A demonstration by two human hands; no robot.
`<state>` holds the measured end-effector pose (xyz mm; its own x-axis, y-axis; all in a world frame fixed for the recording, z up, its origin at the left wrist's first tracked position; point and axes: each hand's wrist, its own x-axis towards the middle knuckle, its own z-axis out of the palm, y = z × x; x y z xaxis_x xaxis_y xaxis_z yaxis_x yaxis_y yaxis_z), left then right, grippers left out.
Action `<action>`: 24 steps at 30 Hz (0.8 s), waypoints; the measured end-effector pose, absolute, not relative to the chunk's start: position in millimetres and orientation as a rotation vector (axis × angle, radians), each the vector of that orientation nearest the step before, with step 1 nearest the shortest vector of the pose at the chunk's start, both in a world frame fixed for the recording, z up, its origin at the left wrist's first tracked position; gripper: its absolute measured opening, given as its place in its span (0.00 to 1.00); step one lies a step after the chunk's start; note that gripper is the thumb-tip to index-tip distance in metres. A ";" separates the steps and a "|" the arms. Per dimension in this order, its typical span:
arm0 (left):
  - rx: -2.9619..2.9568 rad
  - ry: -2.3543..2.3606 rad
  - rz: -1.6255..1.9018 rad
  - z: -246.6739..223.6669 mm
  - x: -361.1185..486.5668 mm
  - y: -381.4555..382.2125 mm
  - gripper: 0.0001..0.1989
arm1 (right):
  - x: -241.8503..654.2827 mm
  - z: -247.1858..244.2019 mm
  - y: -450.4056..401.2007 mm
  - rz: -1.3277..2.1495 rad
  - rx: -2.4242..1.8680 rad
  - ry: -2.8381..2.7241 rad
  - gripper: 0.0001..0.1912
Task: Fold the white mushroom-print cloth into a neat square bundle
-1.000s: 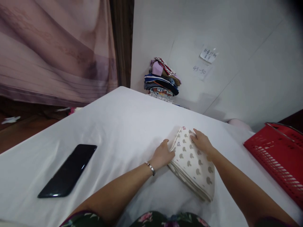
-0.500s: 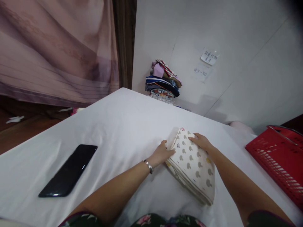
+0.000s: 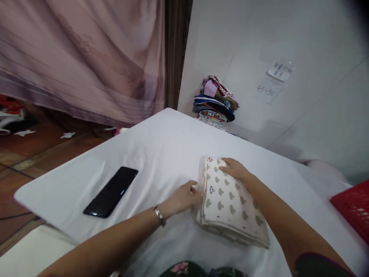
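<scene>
A folded cream cloth (image 3: 227,200) with grey mushroom-like prints lies on the white-covered table (image 3: 173,150), in front of the body. On its upper right part rests my right hand (image 3: 235,169), fingers apart and lying flat on the fabric. My left hand (image 3: 187,196), with a silver bracelet at the wrist, is at the cloth's left edge. Its fingers are slightly blurred and curved, and whether they grip the edge cannot be made out.
A black phone (image 3: 111,192) lies on the table's left part. Folded clothes (image 3: 216,102) are stacked at the far edge by the wall. A red basket (image 3: 353,207) stands at the right. A pink curtain (image 3: 100,57) hangs at the back left.
The view has swung left, so the phone and clothes appear farther right. The cloth has turned and its near edge lies more level. My left hand has moved slightly away from its top surface.
</scene>
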<state>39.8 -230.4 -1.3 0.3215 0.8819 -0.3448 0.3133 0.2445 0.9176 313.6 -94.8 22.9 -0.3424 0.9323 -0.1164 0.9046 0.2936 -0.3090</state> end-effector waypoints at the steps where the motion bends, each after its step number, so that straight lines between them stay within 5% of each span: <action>1: 1.397 1.290 0.592 0.2 37.1 -216.5 0.30 | 312.1 26.1 -95.6 0.436 -1.704 -2.449 0.30; 6: 1.622 1.474 0.739 10.2 55.6 -139.7 0.18 | 281.7 45.9 -101.3 0.341 -1.731 -2.160 0.13; 16: 1.596 1.444 0.878 -8.1 90.7 -110.1 0.14 | 230.8 44.1 -94.0 0.617 -1.969 -2.123 0.17; 24: 1.539 1.451 0.973 -17.8 92.8 -107.4 0.14 | 231.6 34.3 -89.0 0.803 -1.954 -2.037 0.10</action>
<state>92.8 -107.4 -17.8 0.0495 0.9987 0.0132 0.3913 -0.0316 0.9197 231.6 -89.0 34.3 -0.1014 0.9707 -0.2180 0.8580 -0.0255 -0.5129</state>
